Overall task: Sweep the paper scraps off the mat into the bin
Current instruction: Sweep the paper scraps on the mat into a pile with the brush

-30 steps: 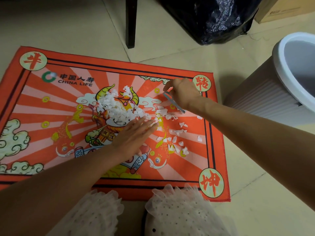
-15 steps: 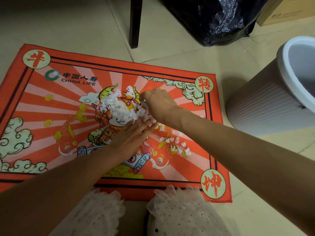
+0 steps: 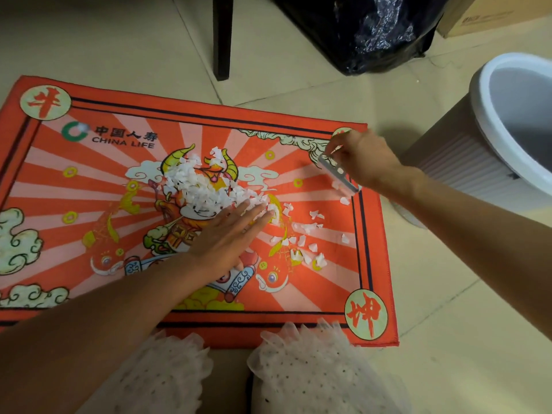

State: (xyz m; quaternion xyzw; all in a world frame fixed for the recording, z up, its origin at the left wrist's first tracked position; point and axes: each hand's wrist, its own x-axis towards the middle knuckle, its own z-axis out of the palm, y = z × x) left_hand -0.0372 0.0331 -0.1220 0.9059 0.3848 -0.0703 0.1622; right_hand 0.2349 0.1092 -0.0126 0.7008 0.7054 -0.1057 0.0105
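Littering orange mat (image 3: 74,186): white paper scraps (image 3: 197,186)

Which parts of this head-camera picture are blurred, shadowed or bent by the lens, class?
Head view: the right hand and its flat scraper are motion-blurred; the left hand is sharper; a soft shadow falls on the floor beside the bin; the mat edges bow from wide-angle distortion.

Beige tiled floor (image 3: 298,70) — dark furniture leg (image 3: 222,37), black plastic bag (image 3: 373,31), cardboard box (image 3: 490,13).
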